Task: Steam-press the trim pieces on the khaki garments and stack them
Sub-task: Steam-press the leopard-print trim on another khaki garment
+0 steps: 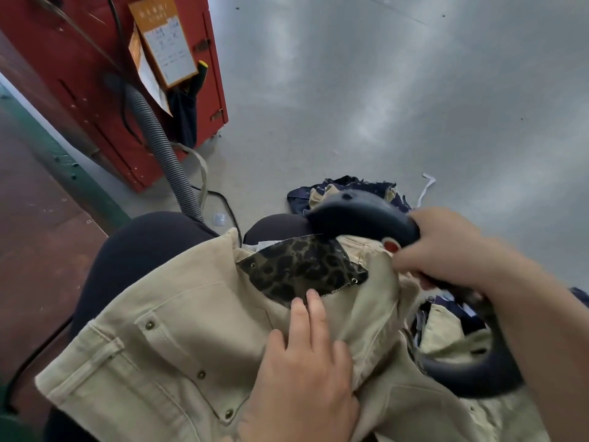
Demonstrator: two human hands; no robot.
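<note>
Head view: the leopard trim (pixel 302 266) lies flat on the khaki garment (pixel 165 330) across the lap, long axis running left to right. The right hand (pixel 446 250) is wrapped around the steamer (pixel 366 215), whose nose sits just above the trim's far edge. The left hand (pixel 306 362) presses flat-fingered at the trim's near edge (the closer hand). The orange tag (pixel 162 39) behind the trim carries writing too blurred to read.
</note>
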